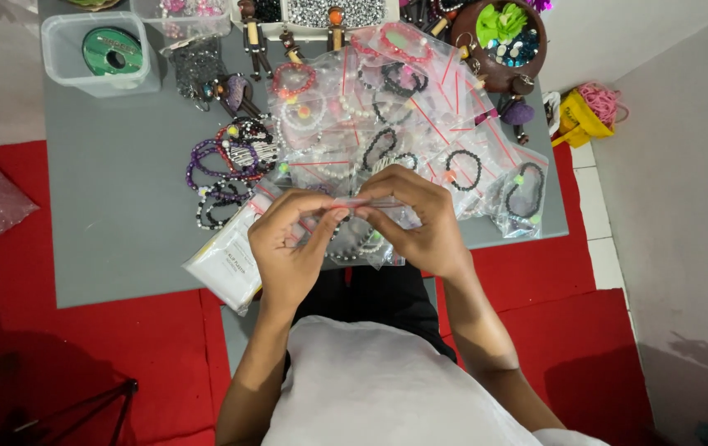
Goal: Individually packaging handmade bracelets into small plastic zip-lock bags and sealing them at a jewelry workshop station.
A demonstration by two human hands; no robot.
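My left hand and my right hand meet over the near edge of a grey table. Both pinch the top strip of a small clear zip bag that has a red seal line and holds a beaded bracelet. The fingertips press together along the seal. Under my left hand lies a white packet of bags. Beyond my hands lies a pile of clear bags with bracelets. Loose purple and black bracelets lie to the left of it.
A clear plastic tub with a green spool stands at the table's far left. A brown bowl of beads sits far right. A yellow bag with pink bands rests on the floor right. Red carpet surrounds the table.
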